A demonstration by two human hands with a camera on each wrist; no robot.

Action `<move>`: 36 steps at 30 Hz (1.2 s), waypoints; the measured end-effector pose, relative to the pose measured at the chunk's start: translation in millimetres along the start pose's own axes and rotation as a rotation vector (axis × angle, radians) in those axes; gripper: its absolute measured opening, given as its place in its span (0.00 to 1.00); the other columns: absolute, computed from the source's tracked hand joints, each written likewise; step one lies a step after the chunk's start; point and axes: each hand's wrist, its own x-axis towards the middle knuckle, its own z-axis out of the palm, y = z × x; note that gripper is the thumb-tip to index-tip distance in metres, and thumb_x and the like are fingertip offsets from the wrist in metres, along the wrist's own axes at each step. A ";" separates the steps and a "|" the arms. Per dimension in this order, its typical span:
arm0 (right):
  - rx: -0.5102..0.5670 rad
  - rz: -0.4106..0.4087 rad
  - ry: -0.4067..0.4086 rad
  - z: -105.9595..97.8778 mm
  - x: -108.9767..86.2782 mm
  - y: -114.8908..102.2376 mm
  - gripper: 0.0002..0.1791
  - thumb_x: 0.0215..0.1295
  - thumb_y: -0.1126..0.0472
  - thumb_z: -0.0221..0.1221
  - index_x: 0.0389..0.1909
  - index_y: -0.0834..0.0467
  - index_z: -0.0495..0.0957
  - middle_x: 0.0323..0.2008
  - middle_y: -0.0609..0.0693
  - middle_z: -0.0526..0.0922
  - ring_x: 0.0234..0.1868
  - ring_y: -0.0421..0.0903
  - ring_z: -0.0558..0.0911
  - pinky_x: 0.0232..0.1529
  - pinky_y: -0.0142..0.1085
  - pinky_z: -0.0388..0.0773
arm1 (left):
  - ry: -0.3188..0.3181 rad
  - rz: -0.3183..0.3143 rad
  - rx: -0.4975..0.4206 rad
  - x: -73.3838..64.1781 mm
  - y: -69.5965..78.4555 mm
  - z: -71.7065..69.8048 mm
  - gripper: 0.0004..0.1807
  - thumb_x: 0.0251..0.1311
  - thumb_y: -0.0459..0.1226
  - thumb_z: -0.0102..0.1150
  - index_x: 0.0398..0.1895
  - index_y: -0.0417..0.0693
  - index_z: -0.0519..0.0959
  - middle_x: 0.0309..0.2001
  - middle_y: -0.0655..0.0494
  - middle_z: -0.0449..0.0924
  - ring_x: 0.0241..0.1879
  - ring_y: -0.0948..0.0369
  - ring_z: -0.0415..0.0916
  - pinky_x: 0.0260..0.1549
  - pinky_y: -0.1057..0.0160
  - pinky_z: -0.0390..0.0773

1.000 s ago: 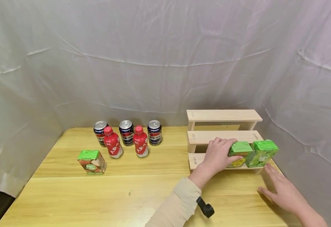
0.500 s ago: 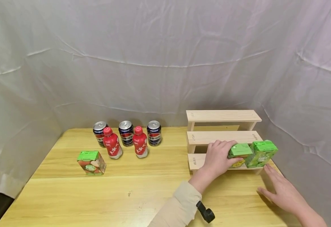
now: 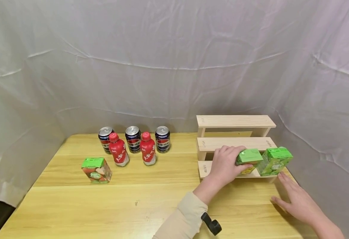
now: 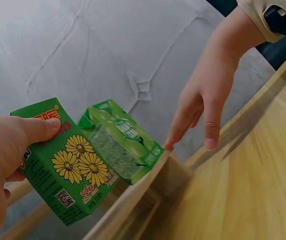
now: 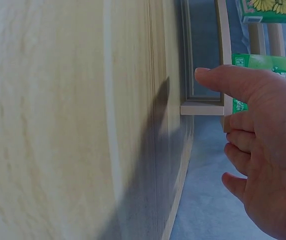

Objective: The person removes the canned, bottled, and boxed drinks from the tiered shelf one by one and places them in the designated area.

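My left hand [image 3: 226, 164] grips a green drink carton with yellow flowers [image 4: 80, 162], thumb on its printed front. The carton is over the lowest step of a three-step wooden shelf [image 3: 234, 144]; whether its base touches the board is hard to tell. Just right of it, a light green juice carton [image 3: 275, 161] stands on that same step, at its right end. My right hand [image 3: 300, 202] has its fingers extended, with the fingertips at the shelf's lower right corner, beside the juice carton. In the right wrist view the palm [image 5: 278, 150] holds nothing.
On the left of the wooden table [image 3: 102, 212] stand several dark blue cola cans [image 3: 163, 140], two red bottles [image 3: 148, 149] in front of them, and an apple juice carton [image 3: 96, 171] nearer me. Grey cloth [image 3: 174, 66] hangs behind and along the sides.
My left hand has shifted slightly left with the flowered carton, widening the gap to the juice carton. My right hand has stayed where it was.
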 end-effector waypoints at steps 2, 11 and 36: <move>-0.002 0.000 0.000 0.4 0.0 0.5 0.52 0.58 0.50 0.67 0.75 0.67 0.48 0.74 0.67 0.51 0.73 0.26 0.31 0.66 0.17 0.21 | 0.028 0.018 0.007 -1.0 -1.9 -5.6 0.32 0.51 0.64 0.62 0.58 0.67 0.73 0.47 0.73 0.82 0.45 0.70 0.73 0.45 0.70 0.67; -0.003 -0.005 0.000 -0.2 1.1 -1.0 0.52 0.58 0.51 0.67 0.74 0.68 0.49 0.75 0.67 0.51 0.73 0.26 0.31 0.66 0.17 0.21 | 0.115 0.082 -0.019 -7.2 -15.4 -34.4 0.32 0.49 0.62 0.67 0.57 0.65 0.76 0.48 0.69 0.83 0.45 0.69 0.73 0.43 0.70 0.66; -0.010 -0.017 0.007 0.4 -0.1 -0.8 0.53 0.57 0.51 0.67 0.74 0.69 0.48 0.75 0.67 0.49 0.71 0.23 0.29 0.65 0.16 0.20 | 0.167 0.145 -0.036 -45.6 -66.2 -105.2 0.30 0.45 0.56 0.73 0.53 0.59 0.79 0.44 0.67 0.85 0.44 0.65 0.73 0.45 0.61 0.69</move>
